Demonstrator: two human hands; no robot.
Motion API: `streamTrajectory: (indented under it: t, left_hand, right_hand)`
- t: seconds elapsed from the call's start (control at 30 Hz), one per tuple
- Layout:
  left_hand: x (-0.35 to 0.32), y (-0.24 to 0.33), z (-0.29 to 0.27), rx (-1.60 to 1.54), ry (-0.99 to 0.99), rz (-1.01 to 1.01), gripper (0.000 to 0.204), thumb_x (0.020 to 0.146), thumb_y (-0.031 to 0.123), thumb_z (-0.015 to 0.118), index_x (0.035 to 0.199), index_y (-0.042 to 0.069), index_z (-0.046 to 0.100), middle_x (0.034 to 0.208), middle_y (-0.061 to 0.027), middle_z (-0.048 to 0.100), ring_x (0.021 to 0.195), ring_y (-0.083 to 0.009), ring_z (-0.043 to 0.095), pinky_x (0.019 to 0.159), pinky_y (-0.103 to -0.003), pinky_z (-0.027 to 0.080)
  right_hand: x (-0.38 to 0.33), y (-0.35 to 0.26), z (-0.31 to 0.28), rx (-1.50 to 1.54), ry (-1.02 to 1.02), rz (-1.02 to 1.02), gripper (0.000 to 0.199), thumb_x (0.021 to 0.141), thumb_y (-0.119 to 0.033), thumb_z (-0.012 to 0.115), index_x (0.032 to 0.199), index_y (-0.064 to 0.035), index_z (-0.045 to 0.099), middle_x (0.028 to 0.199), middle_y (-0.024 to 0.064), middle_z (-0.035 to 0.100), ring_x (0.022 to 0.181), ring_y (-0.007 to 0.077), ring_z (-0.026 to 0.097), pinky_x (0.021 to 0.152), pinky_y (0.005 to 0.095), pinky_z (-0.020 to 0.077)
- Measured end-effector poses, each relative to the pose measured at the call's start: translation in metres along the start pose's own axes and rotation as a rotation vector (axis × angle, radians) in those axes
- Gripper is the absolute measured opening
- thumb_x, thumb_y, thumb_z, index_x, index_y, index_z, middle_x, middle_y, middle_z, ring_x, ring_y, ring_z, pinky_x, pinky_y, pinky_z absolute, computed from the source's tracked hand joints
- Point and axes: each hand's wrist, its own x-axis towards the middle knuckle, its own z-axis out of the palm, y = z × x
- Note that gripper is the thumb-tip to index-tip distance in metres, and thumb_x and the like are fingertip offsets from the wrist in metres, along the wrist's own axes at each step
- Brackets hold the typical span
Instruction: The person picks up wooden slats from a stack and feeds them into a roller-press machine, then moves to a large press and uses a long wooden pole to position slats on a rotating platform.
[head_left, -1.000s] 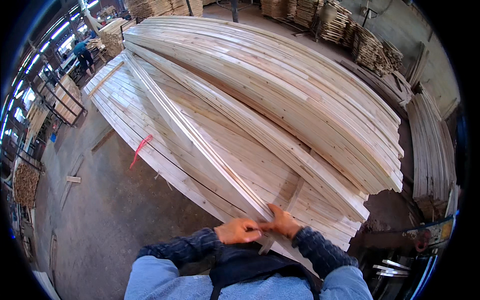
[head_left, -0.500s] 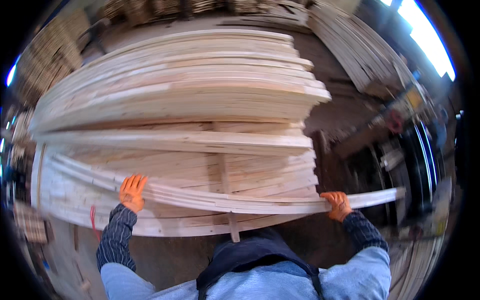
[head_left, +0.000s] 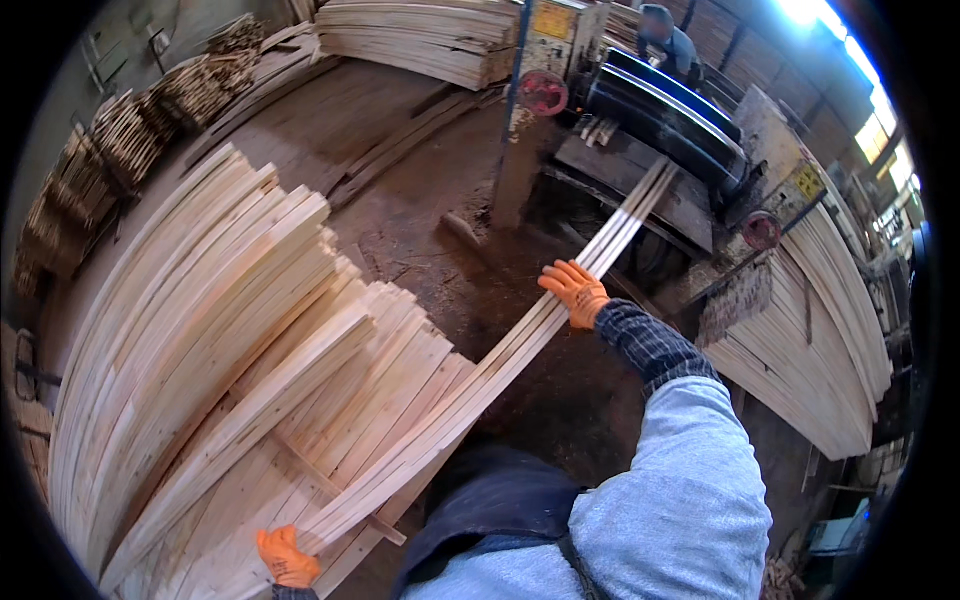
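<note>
Several long, narrow wooden strips [head_left: 470,395] lie side by side and run diagonally from the lower left to the upper right. My right hand [head_left: 575,292], in an orange glove, is closed over them towards their far end. Near the bottom edge, my left hand [head_left: 287,557], gloved the same way, grips them farther back. The far ends of the strips rest on the dark metal bed [head_left: 590,165] of a machine, in front of its black rounded hood [head_left: 665,120]. Beneath the near part of the strips is a stack of wider boards [head_left: 340,440].
A tall pile of planks [head_left: 190,330] stands at the left. Another lumber stack [head_left: 800,350] is right of the machine, and one more [head_left: 420,40] lies at the back. Red handwheels [head_left: 543,93] flank the machine. A person [head_left: 668,40] stands behind it. Loose timbers lie on the floor.
My view has turned right towards the machine. The strips, held by both hands, have swung from lying crosswise to pointing at the machine, and their far ends now sit on its bed.
</note>
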Motion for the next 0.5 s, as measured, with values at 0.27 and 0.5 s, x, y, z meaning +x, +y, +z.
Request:
streamTrajectory:
  t: [0.27,0.5]
  left_hand:
    - [0.064,0.162,-0.024,-0.055,0.097,0.138,0.037,0.044,0.024,0.074,0.064,0.006,0.048,0.073,-0.0217,0.058,0.08,-0.0417,0.055,0.075,-0.05,0.041]
    - [0.071,0.165,0.013,-0.073,0.146,0.149,0.034,0.044,0.019,0.069,0.071,0.004,0.052,0.077,-0.0208,0.059,0.078,-0.0442,0.054,0.07,-0.052,0.042]
  right_hand:
    - [0.018,0.043,-0.033,0.06,-0.166,0.071,0.084,0.079,-0.007,0.075,0.156,-0.0165,0.043,0.167,0.0081,0.036,0.161,0.0291,0.021,0.133,0.0421,0.0148]
    - [0.024,0.055,-0.022,0.028,-0.196,0.049,0.079,0.077,-0.011,0.081,0.15,-0.0167,0.052,0.162,0.0075,0.044,0.157,0.0293,0.029,0.132,0.043,0.0166]
